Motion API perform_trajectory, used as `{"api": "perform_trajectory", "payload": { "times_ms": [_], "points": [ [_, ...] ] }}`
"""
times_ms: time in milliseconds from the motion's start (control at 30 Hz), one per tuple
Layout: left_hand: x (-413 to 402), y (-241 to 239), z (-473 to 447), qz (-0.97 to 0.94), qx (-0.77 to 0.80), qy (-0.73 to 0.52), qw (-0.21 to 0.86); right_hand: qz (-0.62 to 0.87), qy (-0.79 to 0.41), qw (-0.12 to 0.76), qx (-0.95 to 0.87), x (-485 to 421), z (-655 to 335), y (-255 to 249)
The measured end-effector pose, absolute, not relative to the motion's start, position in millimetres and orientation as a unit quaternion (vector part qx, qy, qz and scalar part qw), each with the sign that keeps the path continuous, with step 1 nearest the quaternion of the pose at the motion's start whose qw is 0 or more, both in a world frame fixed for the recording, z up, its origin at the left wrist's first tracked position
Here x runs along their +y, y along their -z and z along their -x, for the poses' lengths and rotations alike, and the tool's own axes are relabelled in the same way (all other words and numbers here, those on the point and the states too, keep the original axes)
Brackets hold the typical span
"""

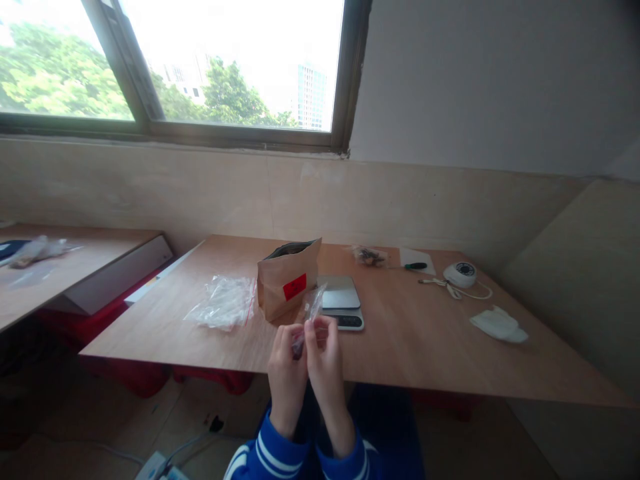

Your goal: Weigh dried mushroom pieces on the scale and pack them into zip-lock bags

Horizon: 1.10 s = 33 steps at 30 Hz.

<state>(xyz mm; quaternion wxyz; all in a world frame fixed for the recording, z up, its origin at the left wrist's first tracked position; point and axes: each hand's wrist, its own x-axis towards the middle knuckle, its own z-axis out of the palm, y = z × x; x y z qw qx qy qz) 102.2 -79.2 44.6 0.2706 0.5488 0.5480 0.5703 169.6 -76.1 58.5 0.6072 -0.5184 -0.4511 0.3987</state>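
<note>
Close together at the table's front edge, my left hand [287, 357] and my right hand [324, 353] are both closed on a small transparent plastic bag [313, 303]. Its upper part sticks up above my fingers, and something dark shows low in it between the hands; the fingers partly hide it. Just beyond stands an upright brown paper pouch [274, 287] with a red label, its top open. To the right of the pouch lies a kitchen scale [343, 293] with a silver plate. A heap of transparent zip bags [220, 303] rests left of the pouch.
Toward the back of the wooden table [400, 340] lie a bag of dark pieces [370, 256] and a green-handled screwdriver [416, 266] on white paper. Farther right are a white dome camera [459, 274] with its cable and a crumpled white cloth or tissue [499, 325].
</note>
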Motion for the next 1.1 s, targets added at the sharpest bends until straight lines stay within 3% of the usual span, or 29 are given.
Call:
{"api": "perform_trajectory", "payload": {
  "times_ms": [200,367,600,900,1100],
  "points": [
    [-80.2,-50.6,-95.1,-0.692,0.426,-0.478,0.334,0.518,-0.395,0.607,-0.456,-67.8,-193.8,-56.1],
    [-78.3,-46.0,-92.7,-0.618,0.427,-0.515,0.414,0.476,-0.401,0.539,-0.567,-68.6,-208.2,-60.4],
    [-72.3,-35.8,-87.6,-0.557,0.518,-0.514,0.396,0.463,-0.407,0.495,-0.612,-71.1,-201.5,-59.6],
    [-70.2,-30.9,-81.2,-0.566,0.490,-0.516,0.416,0.424,-0.511,0.528,-0.529,-64.1,-204.9,-47.6],
    [-72.2,-36.0,-86.3,-0.587,0.508,-0.492,0.394,0.457,-0.472,0.548,-0.517,-62.7,-202.6,-46.8]
  ]
}}
